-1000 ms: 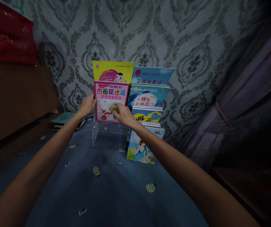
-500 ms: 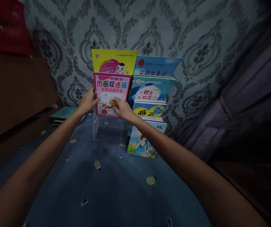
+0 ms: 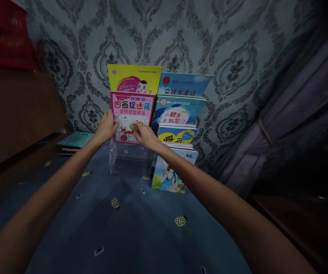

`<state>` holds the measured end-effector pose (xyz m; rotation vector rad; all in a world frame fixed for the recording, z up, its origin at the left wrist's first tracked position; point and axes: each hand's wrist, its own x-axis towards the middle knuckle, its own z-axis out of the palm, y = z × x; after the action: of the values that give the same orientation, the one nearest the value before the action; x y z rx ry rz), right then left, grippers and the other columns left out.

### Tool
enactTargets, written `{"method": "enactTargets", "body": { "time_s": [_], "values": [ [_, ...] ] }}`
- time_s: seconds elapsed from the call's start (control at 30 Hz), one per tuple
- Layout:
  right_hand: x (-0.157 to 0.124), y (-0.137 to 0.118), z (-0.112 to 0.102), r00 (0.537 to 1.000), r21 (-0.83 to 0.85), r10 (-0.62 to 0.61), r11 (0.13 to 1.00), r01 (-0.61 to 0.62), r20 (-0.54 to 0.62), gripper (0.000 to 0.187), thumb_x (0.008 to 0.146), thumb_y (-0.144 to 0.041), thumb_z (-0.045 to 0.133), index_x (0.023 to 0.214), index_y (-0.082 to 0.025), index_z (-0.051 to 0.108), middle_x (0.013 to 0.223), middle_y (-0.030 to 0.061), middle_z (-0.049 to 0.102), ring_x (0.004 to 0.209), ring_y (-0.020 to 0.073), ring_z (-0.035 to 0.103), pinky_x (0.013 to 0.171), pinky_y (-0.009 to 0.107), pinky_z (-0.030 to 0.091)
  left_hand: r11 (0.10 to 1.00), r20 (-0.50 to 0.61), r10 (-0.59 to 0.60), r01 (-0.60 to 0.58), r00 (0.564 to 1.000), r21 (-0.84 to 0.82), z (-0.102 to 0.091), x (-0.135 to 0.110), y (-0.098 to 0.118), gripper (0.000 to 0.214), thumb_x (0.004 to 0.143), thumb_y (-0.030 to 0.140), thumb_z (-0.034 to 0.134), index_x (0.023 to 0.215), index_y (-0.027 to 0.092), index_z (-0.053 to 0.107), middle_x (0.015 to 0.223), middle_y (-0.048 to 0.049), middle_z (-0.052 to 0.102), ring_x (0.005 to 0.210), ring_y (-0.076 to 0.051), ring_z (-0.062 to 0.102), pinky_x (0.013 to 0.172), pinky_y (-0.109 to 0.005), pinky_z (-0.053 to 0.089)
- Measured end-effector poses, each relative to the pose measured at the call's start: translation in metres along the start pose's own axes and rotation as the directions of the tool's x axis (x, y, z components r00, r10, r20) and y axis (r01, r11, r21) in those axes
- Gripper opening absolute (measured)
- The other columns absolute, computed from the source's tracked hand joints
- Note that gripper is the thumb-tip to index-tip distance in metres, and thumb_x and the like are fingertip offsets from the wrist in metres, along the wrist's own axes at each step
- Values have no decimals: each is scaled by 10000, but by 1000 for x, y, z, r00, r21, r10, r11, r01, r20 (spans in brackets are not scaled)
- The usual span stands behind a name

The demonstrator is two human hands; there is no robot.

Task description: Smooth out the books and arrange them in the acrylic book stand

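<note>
A pink book (image 3: 132,100) stands upright in the left column of a clear plastic rack (image 3: 129,156), in front of a taller yellow book (image 3: 135,74). Its left edge is in my left hand (image 3: 106,126), thumb in front and the other fingers partly hidden behind. My right hand (image 3: 146,136) is closed, its fingertips against the lower right part of the pink cover. Just right of it stand a light blue book (image 3: 186,82), a teal book (image 3: 181,110), blue-and-yellow books (image 3: 177,134) and white-and-blue books (image 3: 171,175), stepped down towards me.
Beneath the rack lies a dark blue patterned cloth (image 3: 135,228). A few books (image 3: 76,139) lie flat to the left, beside a brown box (image 3: 18,114) with a red basket (image 3: 6,36) on it. Behind is a patterned wall (image 3: 198,42); a tied purple curtain (image 3: 255,140) hangs at right.
The view has shifted slightly, so the rack and books appear a little lower and further left. Both hands keep their places at the pink book.
</note>
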<state>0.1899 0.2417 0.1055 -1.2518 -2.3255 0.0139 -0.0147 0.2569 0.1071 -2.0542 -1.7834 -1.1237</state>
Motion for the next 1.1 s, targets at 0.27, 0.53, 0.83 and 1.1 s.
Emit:
{"method": "enactTargets", "body": {
  "time_s": [0.27,0.53,0.83,1.1],
  "values": [
    [2,7,5,999,57,-25,998,27,-30,520,930,-144,498,1449,-105,510,1197,157,736,1129,290,694,990,393,519,995,2,-81,80,997,65,2,-2,8,373,895,213,578,1253,152,493,1284,-181,589,1225,-354,605,1046,-487,501],
    [1,10,12,995,147,23,989,-9,-95,518,907,-151,544,1424,-118,531,1249,163,720,1164,291,685,1041,422,522,981,-68,-63,50,996,-186,6,21,-18,163,874,247,537,1013,194,605,1009,-103,654,1057,-306,617,982,-462,505],
    [-8,10,33,938,428,195,902,-57,-288,741,887,-234,552,1554,-58,281,1222,196,717,1094,324,700,1006,500,548,947,-92,-23,-7,995,-321,15,36,-38,171,821,293,566,947,191,621,866,-45,612,926,-246,572,916,-421,518],
    [-3,3,40,888,623,374,770,-138,-266,749,879,-237,563,1551,-63,282,974,96,771,996,274,723,973,424,555,933,-97,-5,-30,995,-358,15,38,-43,109,803,299,612,825,216,545,823,-34,563,922,-255,541,954,-450,494]
  ]
}}
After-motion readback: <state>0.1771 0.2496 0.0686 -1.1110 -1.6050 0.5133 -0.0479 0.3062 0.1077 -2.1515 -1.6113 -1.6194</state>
